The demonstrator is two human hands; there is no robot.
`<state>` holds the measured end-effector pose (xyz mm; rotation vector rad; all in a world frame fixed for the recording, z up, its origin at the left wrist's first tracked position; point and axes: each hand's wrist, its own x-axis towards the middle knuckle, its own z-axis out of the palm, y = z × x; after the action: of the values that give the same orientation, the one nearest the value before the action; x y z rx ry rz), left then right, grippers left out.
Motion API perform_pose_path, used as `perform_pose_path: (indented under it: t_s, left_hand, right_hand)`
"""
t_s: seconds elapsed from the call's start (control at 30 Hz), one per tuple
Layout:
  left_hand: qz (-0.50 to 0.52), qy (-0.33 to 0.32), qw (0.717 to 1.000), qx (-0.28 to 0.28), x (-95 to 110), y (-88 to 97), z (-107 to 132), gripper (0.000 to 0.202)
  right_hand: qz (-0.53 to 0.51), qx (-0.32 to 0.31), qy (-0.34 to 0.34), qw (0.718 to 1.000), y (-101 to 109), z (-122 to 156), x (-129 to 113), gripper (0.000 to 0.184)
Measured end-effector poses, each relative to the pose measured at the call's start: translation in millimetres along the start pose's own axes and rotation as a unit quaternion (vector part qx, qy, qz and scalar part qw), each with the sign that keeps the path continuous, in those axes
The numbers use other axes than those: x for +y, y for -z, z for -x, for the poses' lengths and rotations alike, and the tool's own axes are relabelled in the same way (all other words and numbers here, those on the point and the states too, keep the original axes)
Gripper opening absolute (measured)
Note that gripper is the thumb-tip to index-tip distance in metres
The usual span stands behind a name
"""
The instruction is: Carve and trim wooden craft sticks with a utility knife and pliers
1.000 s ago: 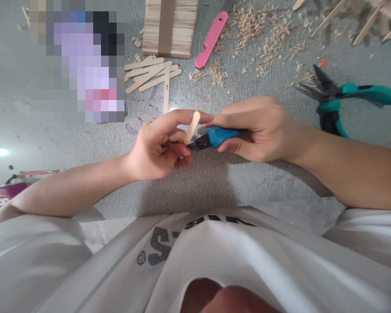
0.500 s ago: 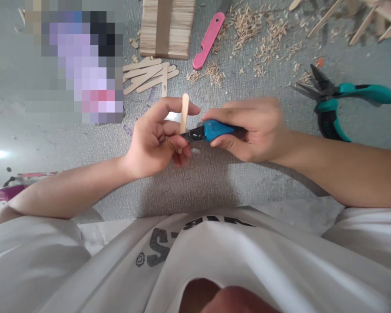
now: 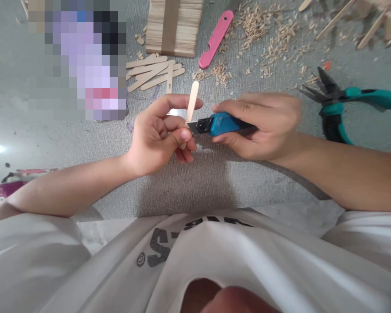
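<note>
Between thumb and fingers, my left hand (image 3: 164, 132) pinches a wooden craft stick (image 3: 193, 99), which stands nearly upright and leans a little to the right. Its index finger stretches out behind the stick. A blue and black utility knife (image 3: 226, 124) is gripped in my right hand (image 3: 263, 124), thumb below and index finger above the handle. The knife's short blade points left and meets the stick just above my left thumb. Part of the stick's lower end is hidden by my left fingers.
Loose craft sticks (image 3: 156, 71) lie beyond my left hand, near a banded stack of sticks (image 3: 185, 28). A pink-handled knife (image 3: 217, 39) lies beside wood shavings (image 3: 257, 24). Teal pliers (image 3: 334, 98) rest open at right. A blurred-out item (image 3: 87, 61) is at upper left.
The craft stick has tilted further to the right, its top now higher. The knife has shifted slightly right and up with my right hand. The surroundings have shifted slightly right in view.
</note>
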<state>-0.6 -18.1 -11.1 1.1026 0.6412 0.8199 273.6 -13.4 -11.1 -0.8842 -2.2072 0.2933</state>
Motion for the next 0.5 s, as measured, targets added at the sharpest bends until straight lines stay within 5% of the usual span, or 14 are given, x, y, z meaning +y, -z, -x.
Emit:
perform_pose_path:
  t_s: [0.3, 0.5]
  left_hand:
    - [-0.008, -0.052, 0.998, -0.016, -3.7, 0.3, -0.7, 0.048]
    - [-0.043, -0.048, 0.998, -0.028, -13.2, 6.9, -2.2, 0.069]
  right_hand:
    - [-0.035, -0.022, -0.004, 0.999, 3.1, -2.6, -4.1, 0.041]
    - [-0.041, -0.042, -0.024, 0.998, 3.8, -1.7, -0.4, 0.046]
